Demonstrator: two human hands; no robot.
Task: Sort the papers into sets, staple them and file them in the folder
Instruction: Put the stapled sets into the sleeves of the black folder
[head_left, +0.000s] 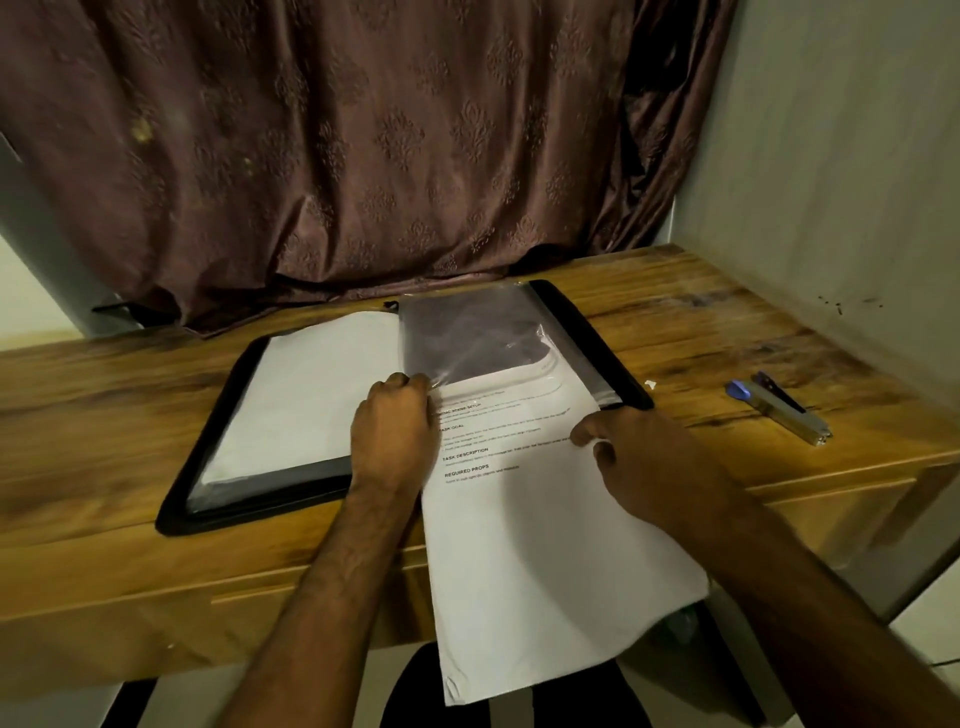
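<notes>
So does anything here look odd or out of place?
Only small things: the paper set sticks half out of the folder's plastic sleeve, overhanging the table edge, its bottom corner creased. The stapler lies opened out flat.

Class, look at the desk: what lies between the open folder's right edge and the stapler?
In the head view, only bare wooden desk separates the folder from the stapler, apart from one tiny white scrap.

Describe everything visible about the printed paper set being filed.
The paper set is white, printed with small black headings near its top. Its upper end sits under the clear sleeve of the open black folder; its lower end overhangs the wooden table, one bottom corner curled. The right hand pinches its right edge; the left hand grips the sleeve's edge.
</notes>
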